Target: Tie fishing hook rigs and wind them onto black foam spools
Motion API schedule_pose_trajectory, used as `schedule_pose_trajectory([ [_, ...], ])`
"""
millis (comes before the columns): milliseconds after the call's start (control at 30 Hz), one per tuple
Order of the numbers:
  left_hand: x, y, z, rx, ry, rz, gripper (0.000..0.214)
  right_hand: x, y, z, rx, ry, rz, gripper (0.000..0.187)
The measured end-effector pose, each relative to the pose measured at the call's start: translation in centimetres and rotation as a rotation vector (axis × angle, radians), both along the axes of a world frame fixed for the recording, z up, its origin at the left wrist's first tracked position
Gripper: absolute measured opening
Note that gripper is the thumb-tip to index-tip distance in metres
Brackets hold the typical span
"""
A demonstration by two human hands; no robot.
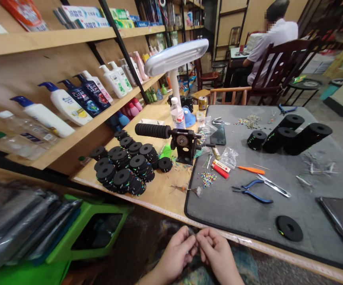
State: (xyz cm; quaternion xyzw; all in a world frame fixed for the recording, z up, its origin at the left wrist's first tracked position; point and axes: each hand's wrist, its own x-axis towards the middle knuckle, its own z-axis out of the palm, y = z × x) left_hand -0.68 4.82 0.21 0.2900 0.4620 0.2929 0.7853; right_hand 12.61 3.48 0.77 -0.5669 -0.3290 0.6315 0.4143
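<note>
My left hand (180, 251) and my right hand (213, 249) meet in front of the table edge, low in the view. The fingers of both are pinched together, thumbs against forefingers; whatever they hold is too small to make out. Closest on the grey mat (233, 215) lie blue-handled pliers (254, 190), metal tweezers (275, 186) and an orange-handled needle tool (250, 170). A pile of coloured beads (208, 179) sits near the mat's left edge. Off to the right, a black foam ring (289, 228) lies flat with a bright strand on its rim.
A hand-cranked winder (183, 142) stands mid-table beside stacks of black foam rings (123, 178). Behind it are a bottle (177, 113) and a white lamp (176, 57). Phones (342, 221), lighters (220, 170) and foam rolls (308, 138) occupy the mat. A person (274, 43) sits far back.
</note>
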Motion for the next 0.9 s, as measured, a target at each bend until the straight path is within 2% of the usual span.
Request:
schedule_pose_trajectory([
  [167, 0.1, 0.0, 0.1, -0.015, -0.005, 0.000, 0.044, -0.2, -0.1, -0.1, 0.003, -0.019, -0.003, 0.047],
  [367, 0.8, 0.8, 1.3, -0.160, -0.057, 0.174, 0.051, -0.6, -0.5, 0.0, 0.008, -0.004, 0.036, 0.041],
  [467, 0.8, 1.0, 1.7, -0.220, -0.090, 0.219, 0.050, -0.7, -0.6, 0.1, -0.009, 0.004, 0.082, 0.041],
  [567, 0.7, 1.1, 1.9, -0.264, -0.111, 0.204, 0.048, -0.5, -0.5, 0.1, -0.027, 0.033, 0.077, 0.045],
  [667, 0.5, 0.9, 2.0, -0.308, -0.122, 0.166, 0.048, 0.1, -0.2, 0.1, -0.031, 0.048, 0.012, 0.050],
  [900, 0.7, 0.9, 2.3, -0.316, -0.154, 0.090, 0.048, 0.5, 0.0, 0.8, 0.010, 0.046, -0.014, 0.051],
])
